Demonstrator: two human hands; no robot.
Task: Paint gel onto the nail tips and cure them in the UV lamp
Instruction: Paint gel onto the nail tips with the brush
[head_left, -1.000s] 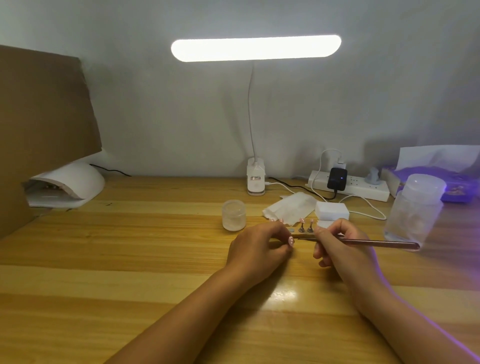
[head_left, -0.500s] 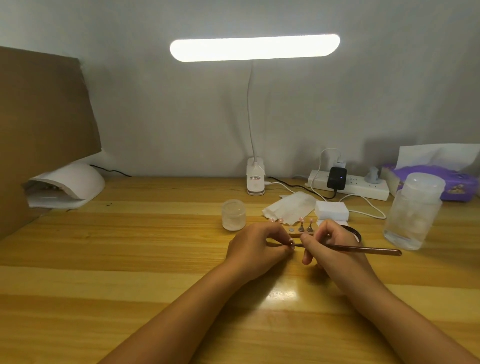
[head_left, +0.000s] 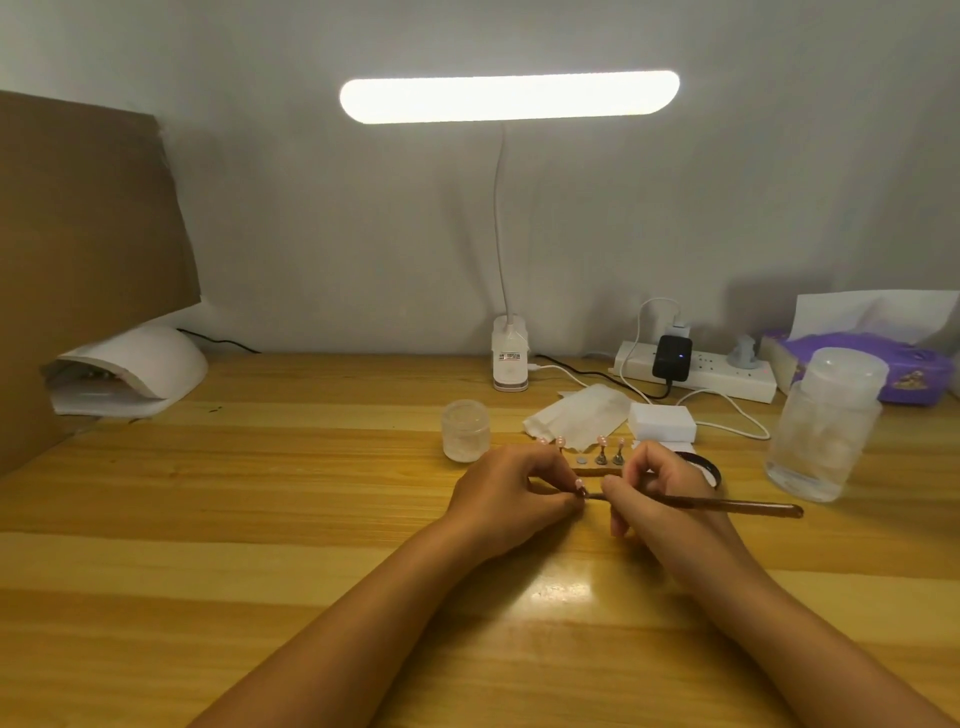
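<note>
My left hand (head_left: 511, 499) pinches a small pink nail tip (head_left: 580, 485) at its fingertips, just above the wooden desk (head_left: 260, 519). My right hand (head_left: 654, 493) grips a brown gel brush (head_left: 737, 505); its bristle end meets the pinched tip and its handle points right. Behind my hands stands a row of nail tips on small stands (head_left: 602, 451) on a thin holder strip. The white UV lamp (head_left: 130, 371) sits at the far left of the desk, its opening facing me.
A small frosted jar (head_left: 465, 430) stands left of the stands. White wipes (head_left: 576, 415), a white block (head_left: 662, 422) and a black ring (head_left: 706, 465) lie behind my right hand. A large clear jar (head_left: 826, 436), power strip (head_left: 696, 371), tissue box (head_left: 883, 364), desk lamp base (head_left: 510, 361) and cardboard (head_left: 78, 249) ring the desk.
My right hand has slid left and a little toward me, bringing the brush closer to the left hand's tip. The left hand has stayed put. The purple glow at right has gone.
</note>
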